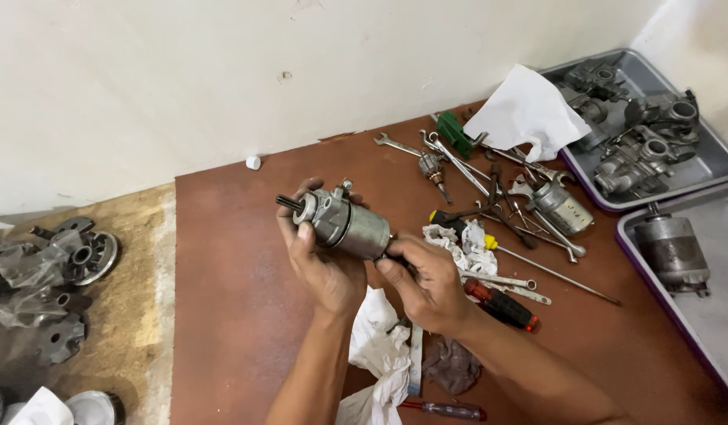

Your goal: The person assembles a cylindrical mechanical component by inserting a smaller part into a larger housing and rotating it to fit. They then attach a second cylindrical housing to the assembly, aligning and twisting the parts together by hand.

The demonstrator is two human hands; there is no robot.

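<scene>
Item: a grey cylindrical metal starter motor with a splined shaft (344,223), being held above the reddish-brown floor (246,315). The left hand (320,264) is wrapping its fingers closed around the shaft end; the right hand (431,287) is curling shut at the rear end, and whether it is also gripping a tool there cannot be told. The housing is appearing fully assembled, so any work on it seems barely begun or already finished. Alongside are lying loose steel wrenches (458,161), a red-handled screwdriver (501,305), white crumpled rags (379,338) and a grey metal tray of engine castings (698,169), partly cut off at the frame's edge.
</scene>
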